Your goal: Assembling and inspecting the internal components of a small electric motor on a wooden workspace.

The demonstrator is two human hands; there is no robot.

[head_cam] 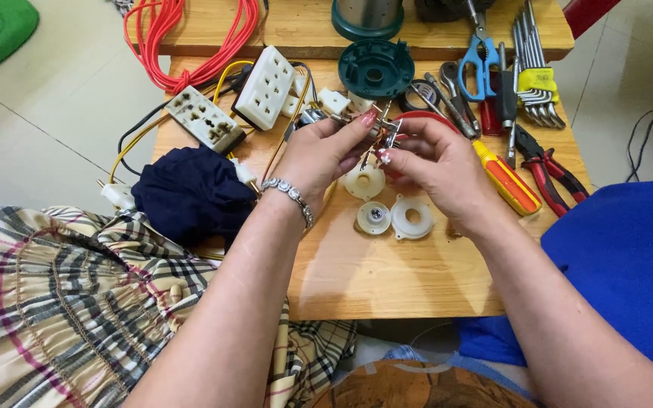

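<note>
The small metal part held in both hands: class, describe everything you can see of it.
The small metal part is a compact assembly of silvery plates and pins with reddish, copper-like bits. It is held above the wooden table, pinched between the left hand and the right hand. Fingers hide much of it, so finer detail cannot be told. White plastic discs lie below it.

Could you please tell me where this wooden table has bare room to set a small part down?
The near strip of the wooden table, below the white discs and between the forearms, is bare. The far half is crowded: socket blocks, green housing, scissors, pliers.
</note>
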